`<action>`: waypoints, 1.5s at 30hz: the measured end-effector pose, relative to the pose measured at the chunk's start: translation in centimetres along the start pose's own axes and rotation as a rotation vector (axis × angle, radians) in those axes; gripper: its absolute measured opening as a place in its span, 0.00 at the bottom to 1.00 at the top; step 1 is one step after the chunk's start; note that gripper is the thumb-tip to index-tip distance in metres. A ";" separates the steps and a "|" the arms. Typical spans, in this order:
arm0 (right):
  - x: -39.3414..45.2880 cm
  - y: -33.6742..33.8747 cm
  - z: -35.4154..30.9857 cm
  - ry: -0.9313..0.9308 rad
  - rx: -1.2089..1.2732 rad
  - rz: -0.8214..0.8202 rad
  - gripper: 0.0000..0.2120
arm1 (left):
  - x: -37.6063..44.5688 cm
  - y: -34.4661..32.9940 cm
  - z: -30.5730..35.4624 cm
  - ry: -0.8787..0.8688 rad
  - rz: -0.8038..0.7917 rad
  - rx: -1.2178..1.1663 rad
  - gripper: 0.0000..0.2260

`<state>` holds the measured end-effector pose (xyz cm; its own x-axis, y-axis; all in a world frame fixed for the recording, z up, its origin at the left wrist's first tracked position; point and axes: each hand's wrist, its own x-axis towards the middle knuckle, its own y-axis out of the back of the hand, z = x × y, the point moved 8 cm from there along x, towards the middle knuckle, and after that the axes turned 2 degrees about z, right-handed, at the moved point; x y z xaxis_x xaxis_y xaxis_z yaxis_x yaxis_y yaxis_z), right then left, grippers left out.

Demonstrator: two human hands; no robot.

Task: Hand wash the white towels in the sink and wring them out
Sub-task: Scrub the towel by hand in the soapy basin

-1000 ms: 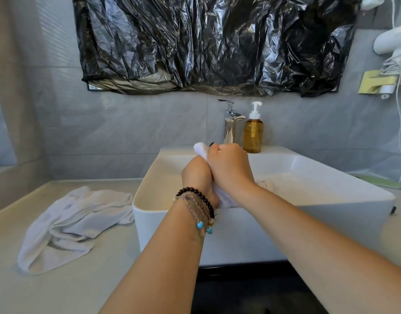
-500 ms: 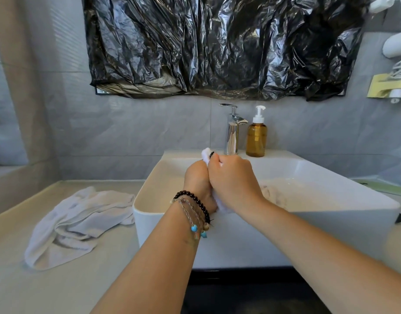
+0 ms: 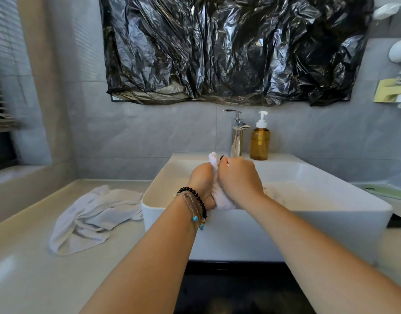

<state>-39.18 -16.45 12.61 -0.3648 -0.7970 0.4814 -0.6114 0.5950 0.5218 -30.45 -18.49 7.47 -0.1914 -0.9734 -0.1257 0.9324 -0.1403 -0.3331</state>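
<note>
— So, what is held over the sink (image 3: 330, 200)?

— A white towel (image 3: 219, 198) is gripped between both hands above the basin's front left part. The left hand (image 3: 202, 180) is curled round its left side, and the right hand (image 3: 239, 177) is closed round it from the right. The two hands are pressed close together, with a twisted end of cloth seen poking up between them, toward the tap (image 3: 236, 137).

— And is anything seen inside the basin?

— More white cloth is glimpsed just right of the right wrist, lying low in the basin; whether it belongs to the held towel cannot be told.

— Where is the other towel?

— A second towel (image 3: 93, 216) is left crumpled on the worktop (image 3: 36, 268), touching the sink's left wall near its front corner.

— What else is noted?

— Beaded bracelets (image 3: 195, 205) are worn on the left wrist. A soap bottle (image 3: 260, 141) is stood at the sink's back edge, just right of the tap. A black plastic sheet (image 3: 229, 48) is hung on the wall above.
</note>
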 end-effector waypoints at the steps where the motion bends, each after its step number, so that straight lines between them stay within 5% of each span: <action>1: 0.7 -0.2 0.6 -0.065 0.042 -0.008 0.17 | -0.2 -0.4 0.0 -0.001 -0.022 -0.004 0.20; 4: 1.0 -1.2 0.6 -0.119 0.085 0.020 0.17 | 0.3 0.8 0.1 -0.027 0.076 -0.006 0.19; 11: -2.9 -0.2 -2.0 0.230 0.070 0.011 0.22 | 1.4 2.2 -0.1 -0.037 0.120 0.087 0.17; 15: 2.3 -1.5 2.0 -0.080 0.120 -0.135 0.15 | 1.6 0.3 0.0 -0.087 -0.029 0.068 0.19; 18: 2.5 -2.6 2.3 -0.206 0.127 -0.212 0.15 | 3.7 0.9 -1.2 -0.082 -0.036 -0.026 0.30; 21: -0.9 -1.4 -0.3 -0.052 0.190 -0.139 0.20 | 2.1 1.5 0.1 -0.148 0.009 -0.021 0.17; 24: -3.2 -0.1 -1.9 0.127 0.139 -0.047 0.22 | 2.7 2.0 0.0 -0.183 0.015 -0.025 0.20; 28: 1.6 -1.1 0.4 -0.049 0.090 -0.113 0.18 | 2.2 -0.1 -0.7 -0.091 -0.094 -0.163 0.20; 30: 2.2 -1.4 0.7 -0.081 0.069 -0.098 0.17 | 2.2 0.4 -0.5 -0.113 -0.026 -0.103 0.17; 35: -2.2 -0.5 -2.0 0.175 -0.035 -0.056 0.20 | 1.3 1.4 0.0 -0.133 0.081 -0.088 0.18; 38: 0.7 0.5 -0.2 0.132 -0.138 -0.105 0.21 | 0.1 -0.5 0.2 -0.085 0.021 -0.073 0.16; 42: 4.3 3.0 1.8 0.006 0.150 -0.131 0.23 | 0.6 0.2 1.2 -0.118 0.052 -0.059 0.14; 45: 2.3 2.4 1.7 0.000 0.197 -0.390 0.20 | 1.4 2.3 4.6 -0.224 0.154 -0.107 0.11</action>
<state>-42.72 -16.99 13.74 -0.0802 -0.9581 0.2751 -0.8256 0.2185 0.5202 -27.12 -21.03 10.85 0.0339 -0.9992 0.0230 0.9055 0.0209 -0.4238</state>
